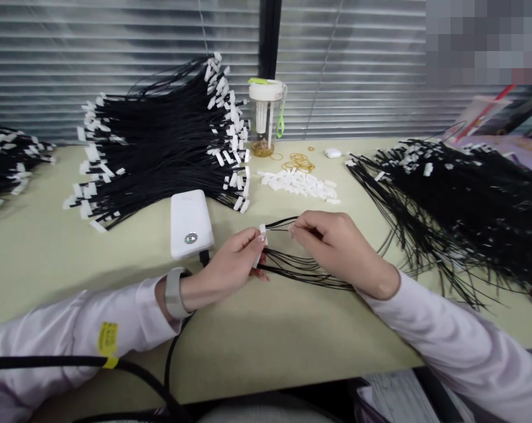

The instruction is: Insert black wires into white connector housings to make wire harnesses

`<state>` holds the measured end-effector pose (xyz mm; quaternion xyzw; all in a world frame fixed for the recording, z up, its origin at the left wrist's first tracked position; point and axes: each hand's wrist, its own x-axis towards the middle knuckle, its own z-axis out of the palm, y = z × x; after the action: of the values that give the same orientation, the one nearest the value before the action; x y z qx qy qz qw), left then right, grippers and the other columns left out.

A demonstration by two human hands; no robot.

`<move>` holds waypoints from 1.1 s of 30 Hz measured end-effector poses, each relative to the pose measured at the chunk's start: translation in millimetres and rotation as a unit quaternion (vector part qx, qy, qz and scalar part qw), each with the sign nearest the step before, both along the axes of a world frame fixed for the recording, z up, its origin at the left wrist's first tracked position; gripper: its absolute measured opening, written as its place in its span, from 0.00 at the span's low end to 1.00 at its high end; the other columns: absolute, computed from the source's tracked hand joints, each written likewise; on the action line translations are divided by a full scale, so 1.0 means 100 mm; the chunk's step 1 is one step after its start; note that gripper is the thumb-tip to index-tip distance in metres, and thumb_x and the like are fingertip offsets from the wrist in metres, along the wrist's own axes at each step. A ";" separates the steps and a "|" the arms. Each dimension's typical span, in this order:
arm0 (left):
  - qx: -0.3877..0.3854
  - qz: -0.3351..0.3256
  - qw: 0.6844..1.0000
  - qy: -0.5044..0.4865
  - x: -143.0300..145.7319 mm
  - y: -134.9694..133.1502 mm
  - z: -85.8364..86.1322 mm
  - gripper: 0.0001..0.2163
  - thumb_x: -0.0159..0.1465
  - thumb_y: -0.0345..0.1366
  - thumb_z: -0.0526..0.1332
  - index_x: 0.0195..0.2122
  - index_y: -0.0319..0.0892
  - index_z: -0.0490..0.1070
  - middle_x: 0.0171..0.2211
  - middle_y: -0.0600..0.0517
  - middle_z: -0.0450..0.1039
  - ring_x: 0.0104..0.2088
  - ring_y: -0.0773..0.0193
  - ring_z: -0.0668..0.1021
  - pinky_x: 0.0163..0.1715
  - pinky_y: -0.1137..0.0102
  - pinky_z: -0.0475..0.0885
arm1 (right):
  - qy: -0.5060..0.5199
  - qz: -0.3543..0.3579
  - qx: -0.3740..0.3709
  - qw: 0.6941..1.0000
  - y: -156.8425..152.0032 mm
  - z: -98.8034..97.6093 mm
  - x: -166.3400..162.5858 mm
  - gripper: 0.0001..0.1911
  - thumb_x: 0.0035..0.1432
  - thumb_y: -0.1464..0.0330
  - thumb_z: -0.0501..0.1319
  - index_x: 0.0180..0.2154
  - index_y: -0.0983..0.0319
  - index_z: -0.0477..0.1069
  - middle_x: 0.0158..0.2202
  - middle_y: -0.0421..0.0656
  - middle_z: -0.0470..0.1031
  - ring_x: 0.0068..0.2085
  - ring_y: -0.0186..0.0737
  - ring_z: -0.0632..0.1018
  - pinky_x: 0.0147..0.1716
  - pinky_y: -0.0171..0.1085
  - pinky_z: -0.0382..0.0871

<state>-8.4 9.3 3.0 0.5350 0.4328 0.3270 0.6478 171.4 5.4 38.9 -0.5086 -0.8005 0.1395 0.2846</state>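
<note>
Single view, taken from the wearer's head, faced forward and down over the table (pixel 288 341); left hand (pixel 233 258) and right hand (pixel 342 249) framed near centre at close range, window blinds (pixel 116 53) caught across the top, farther off.

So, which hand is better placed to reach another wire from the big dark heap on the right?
Probably the right hand: it is nearer the heap of black wires, though it seems to be pinching a thin wire. The left hand is farther away and holds a white piece.
</note>
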 end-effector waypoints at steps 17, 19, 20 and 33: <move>0.008 -0.024 1.000 0.018 -0.01 -0.01 0.01 0.11 0.60 0.43 0.51 0.27 0.41 0.59 0.23 0.57 0.57 0.25 0.72 0.66 0.22 0.75 0.72 | 0.005 0.009 -0.036 0.999 0.02 0.00 0.03 0.11 0.56 0.69 0.52 0.22 0.64 0.63 0.19 0.34 0.62 0.23 0.25 0.61 0.24 0.28 0.54; 0.009 -0.025 0.999 0.019 -0.01 -0.01 0.01 0.11 0.60 0.43 0.52 0.27 0.41 0.59 0.24 0.57 0.56 0.26 0.72 0.66 0.22 0.75 0.72 | 0.011 0.014 -0.046 0.999 0.02 0.00 0.03 0.12 0.56 0.69 0.52 0.22 0.64 0.63 0.19 0.35 0.62 0.23 0.25 0.61 0.25 0.28 0.54; 0.010 -0.025 0.999 0.019 -0.01 -0.01 0.01 0.11 0.60 0.44 0.52 0.27 0.41 0.59 0.24 0.57 0.56 0.26 0.72 0.66 0.22 0.75 0.72 | 0.018 0.020 -0.059 0.998 0.03 0.00 0.03 0.12 0.56 0.68 0.52 0.22 0.64 0.63 0.20 0.35 0.62 0.23 0.26 0.61 0.25 0.28 0.54; 0.001 -0.052 0.998 0.022 -0.03 -0.02 0.03 0.11 0.59 0.44 0.52 0.27 0.41 0.61 0.25 0.56 0.59 0.25 0.72 0.66 0.23 0.73 0.73 | 0.100 0.088 -0.203 0.970 0.11 -0.02 0.11 0.13 0.57 0.63 0.52 0.28 0.64 0.67 0.24 0.38 0.66 0.26 0.29 0.64 0.26 0.30 0.58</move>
<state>-10.9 7.6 6.5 0.5644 0.4182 0.2817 0.6536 182.6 16.1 36.5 -0.4666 -0.7647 0.3738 0.2402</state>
